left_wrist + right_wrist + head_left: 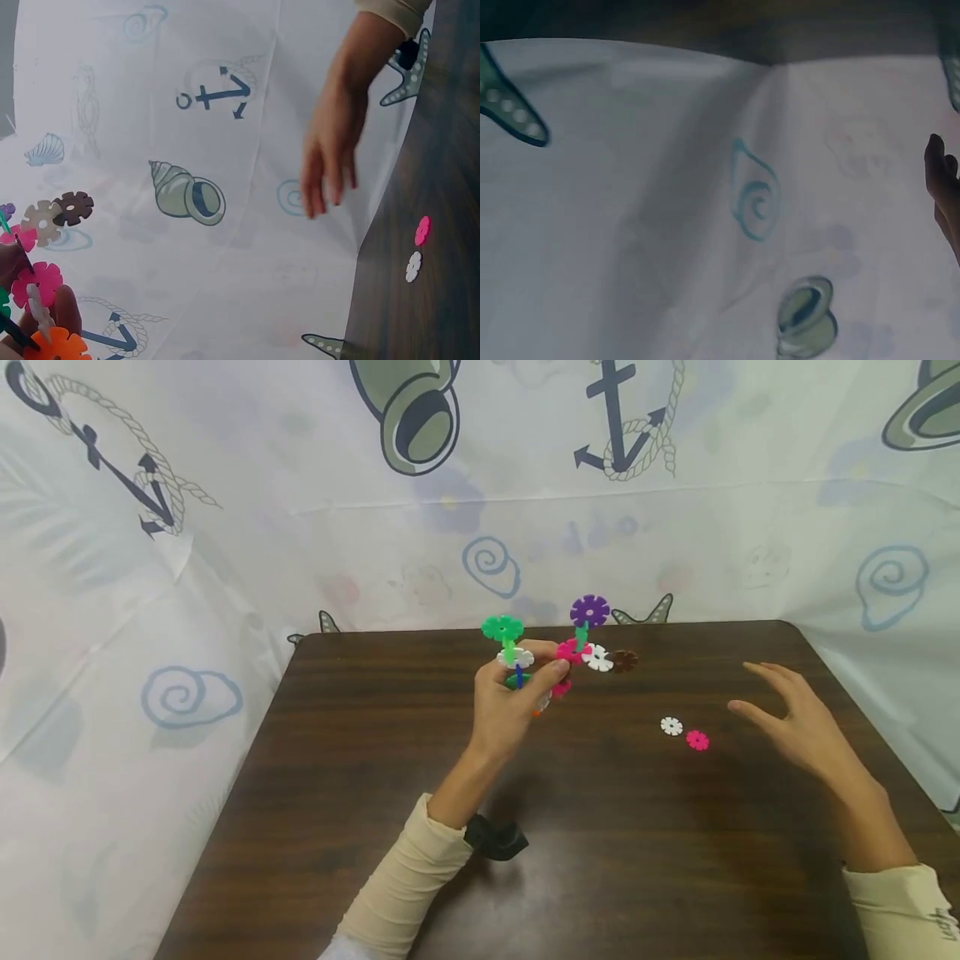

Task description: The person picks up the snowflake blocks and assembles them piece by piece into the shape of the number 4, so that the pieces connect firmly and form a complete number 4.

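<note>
My left hand (504, 706) grips a cluster of linked plastic snowflake discs, holding it up over the table. In the head view a green disc (502, 628) and a purple disc (589, 611) stand at its top, with a pink disc (573, 651), a white disc (598, 657) and a brown disc (625, 661) along its right side. An orange disc (58, 345) shows low on the cluster in the left wrist view. My right hand (806, 727) hovers over the table's right side, fingers extended and holding nothing. Part of the cluster is hidden behind the left fingers.
Between the hands, a loose white disc (671, 726) and a loose pink disc (697, 740) lie on the dark wooden table (360, 760). A pale cloth with printed anchors and shells (360, 560) hangs behind the table and at its sides. A black strap (497, 839) sits at the left wrist.
</note>
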### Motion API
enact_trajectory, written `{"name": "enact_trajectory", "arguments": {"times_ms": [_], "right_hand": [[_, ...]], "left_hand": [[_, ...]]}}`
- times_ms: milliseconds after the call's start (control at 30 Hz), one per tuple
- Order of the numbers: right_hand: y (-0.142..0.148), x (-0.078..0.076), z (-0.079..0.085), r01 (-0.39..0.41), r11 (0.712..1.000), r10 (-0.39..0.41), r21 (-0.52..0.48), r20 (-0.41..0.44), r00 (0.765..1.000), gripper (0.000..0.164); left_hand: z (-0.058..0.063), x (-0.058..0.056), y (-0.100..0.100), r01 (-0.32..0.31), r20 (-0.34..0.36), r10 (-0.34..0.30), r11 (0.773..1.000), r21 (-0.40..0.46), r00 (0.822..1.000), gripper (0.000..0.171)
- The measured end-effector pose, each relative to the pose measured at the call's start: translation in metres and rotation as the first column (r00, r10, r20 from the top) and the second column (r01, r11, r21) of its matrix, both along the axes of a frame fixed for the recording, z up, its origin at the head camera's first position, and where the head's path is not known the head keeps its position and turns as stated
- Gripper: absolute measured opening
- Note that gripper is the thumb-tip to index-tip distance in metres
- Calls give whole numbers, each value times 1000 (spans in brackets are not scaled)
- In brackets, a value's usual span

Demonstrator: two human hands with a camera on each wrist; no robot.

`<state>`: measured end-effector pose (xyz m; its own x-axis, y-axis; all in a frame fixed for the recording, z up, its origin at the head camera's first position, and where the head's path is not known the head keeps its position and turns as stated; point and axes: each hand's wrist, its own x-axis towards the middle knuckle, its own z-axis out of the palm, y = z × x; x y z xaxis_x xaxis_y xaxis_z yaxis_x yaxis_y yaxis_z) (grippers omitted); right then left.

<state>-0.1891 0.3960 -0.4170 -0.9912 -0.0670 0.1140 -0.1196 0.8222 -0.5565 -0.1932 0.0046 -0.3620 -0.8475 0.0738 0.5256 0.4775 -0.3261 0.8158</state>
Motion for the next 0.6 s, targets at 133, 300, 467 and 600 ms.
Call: {"name": "enact_trajectory", "arguments": {"times_ms": [133,300,467,600], "right_hand": [[20,0,-23,-22,1000,20,22,96,995,78],[34,0,-47,-82,996,77,18,184,980,77],[32,2,-61,-112,994,107,6,243,964,76],[25,1,-67,-122,991,110,49,201,973,69]], "left_hand": [[0,1,-1,3,17,-3,1000,5,1000,15],[0,1,-1,14,39,-15,1000,6,999,15],[-1,0,0,26,60,-26,1000,11,998,15],[-1,0,0,24,72,-24,1000,8,997,16]]}}
